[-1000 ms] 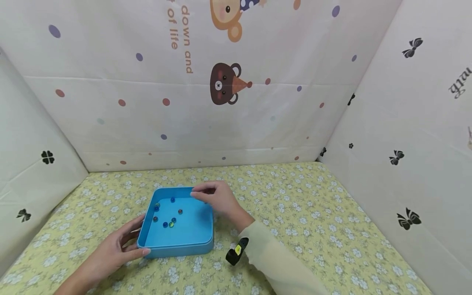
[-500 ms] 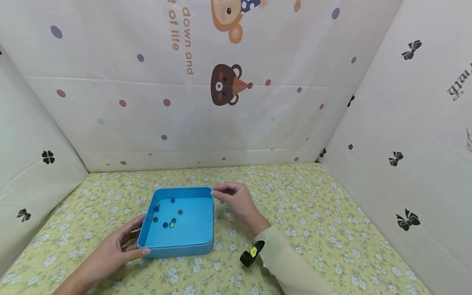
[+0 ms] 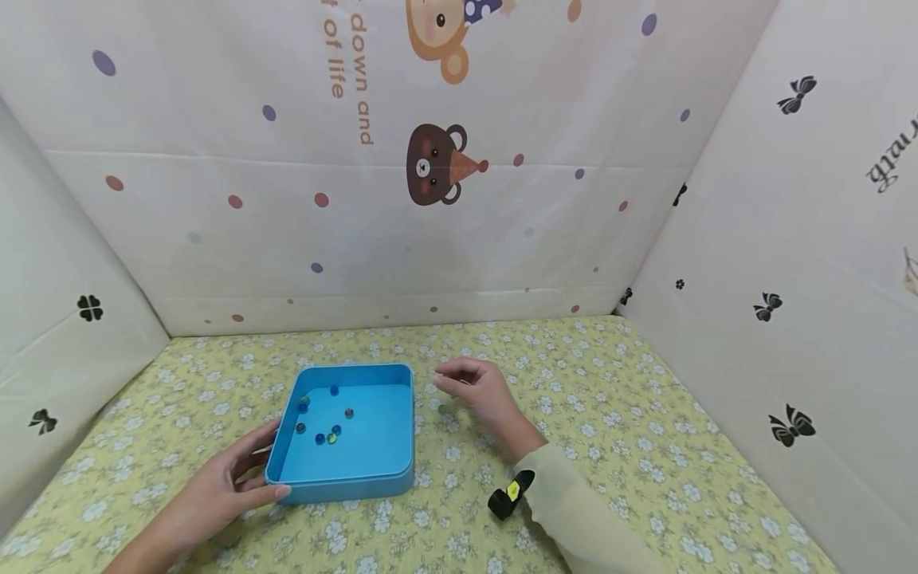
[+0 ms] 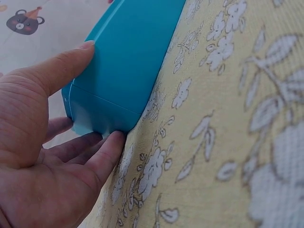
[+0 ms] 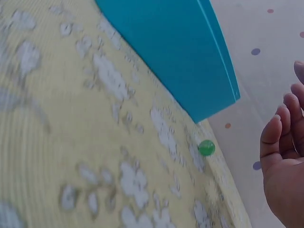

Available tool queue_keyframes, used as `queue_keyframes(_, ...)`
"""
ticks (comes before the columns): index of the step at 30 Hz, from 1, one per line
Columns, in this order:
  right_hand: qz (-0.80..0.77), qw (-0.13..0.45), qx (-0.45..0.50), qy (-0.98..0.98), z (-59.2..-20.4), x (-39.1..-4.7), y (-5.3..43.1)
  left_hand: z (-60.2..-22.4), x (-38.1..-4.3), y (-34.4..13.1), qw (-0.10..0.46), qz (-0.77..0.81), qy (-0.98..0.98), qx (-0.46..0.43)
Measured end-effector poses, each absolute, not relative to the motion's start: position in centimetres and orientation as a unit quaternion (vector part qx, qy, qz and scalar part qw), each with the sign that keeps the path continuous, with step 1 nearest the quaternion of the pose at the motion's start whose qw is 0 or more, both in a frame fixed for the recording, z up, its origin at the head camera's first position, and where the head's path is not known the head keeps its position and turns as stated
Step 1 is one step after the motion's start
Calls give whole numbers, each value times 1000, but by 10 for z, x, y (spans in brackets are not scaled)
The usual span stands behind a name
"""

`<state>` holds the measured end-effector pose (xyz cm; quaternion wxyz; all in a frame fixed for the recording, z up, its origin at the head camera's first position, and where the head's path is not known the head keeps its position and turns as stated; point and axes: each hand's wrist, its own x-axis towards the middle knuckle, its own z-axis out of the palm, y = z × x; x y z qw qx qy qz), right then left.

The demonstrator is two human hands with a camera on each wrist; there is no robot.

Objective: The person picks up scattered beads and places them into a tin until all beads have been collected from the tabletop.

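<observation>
A square blue box [image 3: 373, 454] with an open top sits on the cloth, holding several small marbles, dark blue, brown and yellow-green. My left hand [image 3: 225, 486] grips its near left corner, thumb on the front wall and fingers along the left side, as the left wrist view [image 4: 61, 142] shows the fingers [image 4: 107, 156] beneath the thumb. My right hand [image 3: 484, 395] hovers to the right of the box, fingers loosely curled, with nothing seen between the fingertips. A green marble [image 5: 206, 147] shows outside the box near its corner; the head view has this marble [image 3: 442, 409] just below the right hand.
A yellow floral cloth [image 3: 610, 446] covers the table. White printed sheets [image 3: 559, 239] stand as walls at the back and both sides. A black strap with a yellow mark [image 3: 511, 489] is at the right wrist.
My right hand has moved rightward from over the box's far right corner to beside it. The green marble now shows on its right. The left hand stays at its corner.
</observation>
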<state>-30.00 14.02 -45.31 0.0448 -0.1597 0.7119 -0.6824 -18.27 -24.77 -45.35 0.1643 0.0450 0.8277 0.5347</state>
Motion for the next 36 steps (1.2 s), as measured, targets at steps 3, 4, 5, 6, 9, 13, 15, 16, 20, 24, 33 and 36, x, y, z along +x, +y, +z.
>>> queue_keyframes(3,-681,51,-156,714,-454,-300,143,-453,-182,-248,164,534,828,47)
queue_keyframes(4,-679,53,-156,715,-455,-300,144,-453,-182,-248,164,534,828,47)
queue_keyframes(5,-675,53,-157,719,-456,-301,145,-452,-182,-248,163,534,829,46)
queue_keyframes(6,-671,55,-156,723,-457,-301,146,-452,-182,-248,162,534,828,48)
queue_keyframes(9,-650,57,-154,742,-458,-303,148,-452,-182,-247,161,535,828,48)
queue_keyframes(13,-612,59,-146,775,-458,-304,149,-451,-181,-248,163,532,829,51)
queue_keyframes(15,-600,63,-143,785,-458,-304,150,-451,-181,-248,164,532,830,50)
queue_keyframes(16,-596,64,-142,788,-459,-304,151,-451,-181,-248,163,531,830,52)
queue_keyframes(20,-580,72,-141,799,-461,-305,154,-451,-182,-248,164,535,827,49)
queue_keyframes(24,-556,81,-141,815,-460,-305,156,-451,-183,-248,165,536,826,49)
queue_keyframes(33,-498,90,-158,848,-457,-306,158,-452,-181,-248,167,534,827,52)
queue_keyframes(36,-480,91,-170,856,-458,-306,158,-452,-181,-248,166,535,826,54)
